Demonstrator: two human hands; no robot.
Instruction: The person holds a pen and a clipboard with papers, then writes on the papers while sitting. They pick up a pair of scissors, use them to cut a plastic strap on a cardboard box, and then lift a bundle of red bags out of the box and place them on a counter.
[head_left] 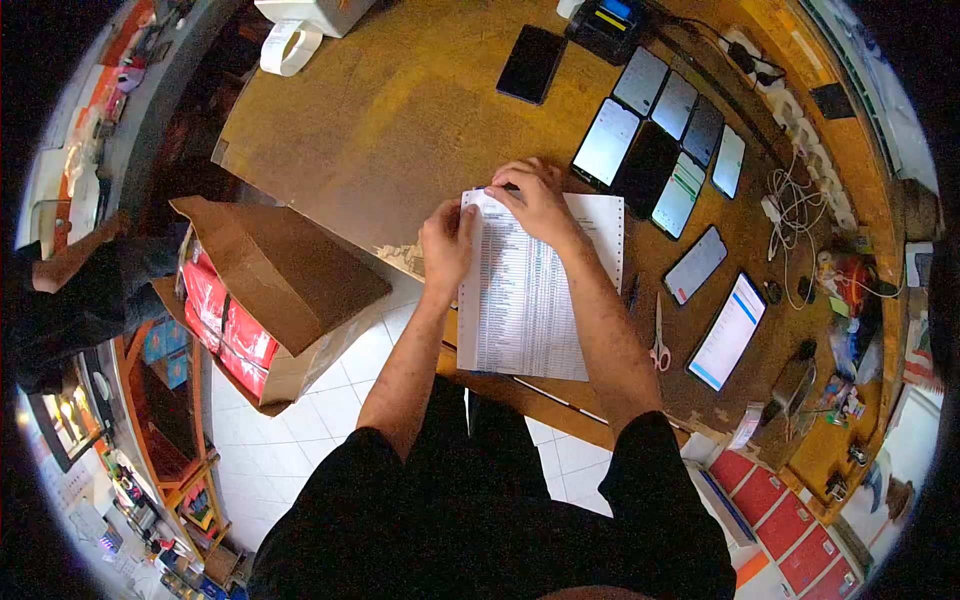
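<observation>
A stack of printed continuous-form paper (pixel 520 310), with dense rows of text and punched holes along its edges, lies at the table's front edge. My left hand (pixel 447 243) is closed on its upper left edge, the thumb on top. Across the top of the sheets reaches my right hand (pixel 533 200), its thumb and fingers pinched at the upper left corner. Part of the paper is covered by my right forearm. Just right of the sheets lie a pair of scissors (pixel 659 340) and a dark pen (pixel 634 290).
Several smartphones (pixel 606 140) lie on the wooden table (pixel 370 130), some with lit screens. A larger lit phone (pixel 727 332) is near the front right. White cables (pixel 790 205) tangle at the right. An open cardboard box (pixel 290 270) with red packages stands left. Another person's arm (pixel 75 255) shows far left.
</observation>
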